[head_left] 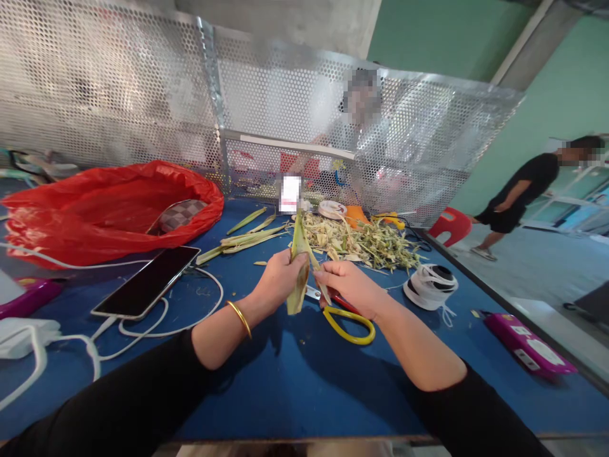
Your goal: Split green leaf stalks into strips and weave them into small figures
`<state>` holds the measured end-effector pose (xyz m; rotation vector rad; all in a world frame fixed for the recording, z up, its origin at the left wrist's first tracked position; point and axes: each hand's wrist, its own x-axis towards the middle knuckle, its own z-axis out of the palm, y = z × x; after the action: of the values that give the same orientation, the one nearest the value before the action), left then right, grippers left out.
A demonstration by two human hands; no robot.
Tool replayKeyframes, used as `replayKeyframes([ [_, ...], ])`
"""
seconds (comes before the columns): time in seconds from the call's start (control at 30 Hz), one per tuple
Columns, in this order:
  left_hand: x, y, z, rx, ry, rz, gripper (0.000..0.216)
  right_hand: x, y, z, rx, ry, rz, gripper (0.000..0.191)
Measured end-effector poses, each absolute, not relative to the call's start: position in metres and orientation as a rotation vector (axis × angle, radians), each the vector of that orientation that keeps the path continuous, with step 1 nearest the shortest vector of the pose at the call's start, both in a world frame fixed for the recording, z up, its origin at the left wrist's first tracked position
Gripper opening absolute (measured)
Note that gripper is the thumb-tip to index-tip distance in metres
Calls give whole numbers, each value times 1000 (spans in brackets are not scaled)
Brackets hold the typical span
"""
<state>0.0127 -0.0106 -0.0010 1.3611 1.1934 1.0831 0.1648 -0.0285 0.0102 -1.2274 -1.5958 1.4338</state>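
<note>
My left hand (pixel 281 279) is closed on a long pale green leaf (pixel 297 295) that looks like a corn husk, held upright with its pointed tip upward. Between the fingertips of my right hand (pixel 349 284), pinched closed, is a narrow strip (pixel 316 263) at the leaf's right side; whether the strip is still joined to it I cannot tell. Scissors with one yellow handle (pixel 349 336) and one red handle lie on the blue table under my right hand, their blades partly hidden. Several more long leaves (pixel 245 242) lie beyond my left hand.
A pile of cut leaf bits (pixel 361 241) lies behind my hands. Left are a red plastic bag (pixel 109 190), a phone (pixel 147 282) and white cables. A spool of white cord (pixel 431 287) and a purple pack (pixel 528 346) sit right. People stand beyond the perforated screen (pixel 285 95) and at right.
</note>
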Motion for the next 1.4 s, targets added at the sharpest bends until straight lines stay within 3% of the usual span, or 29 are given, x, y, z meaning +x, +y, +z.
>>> replayKeyframes([
  [0.33,14,-13,4,1247,1136,1041,22,179,-23,16,-1192,-1578,1463,31],
  [0.7,13,-11,5,763,925,970,19,172,-24,13,-1381,-1715,1056,31],
  [1.0,14,-12,0,926,793,972,18,175,-15,4,-1404,-1653,1008,24],
  [1.3,11,-11,3,968,820,880,20,181,-16,13,-1566,-1862,480,22],
  [1.4,13,-12,0,976,855,914,20,179,-17,13,-1428,-1863,666,11],
])
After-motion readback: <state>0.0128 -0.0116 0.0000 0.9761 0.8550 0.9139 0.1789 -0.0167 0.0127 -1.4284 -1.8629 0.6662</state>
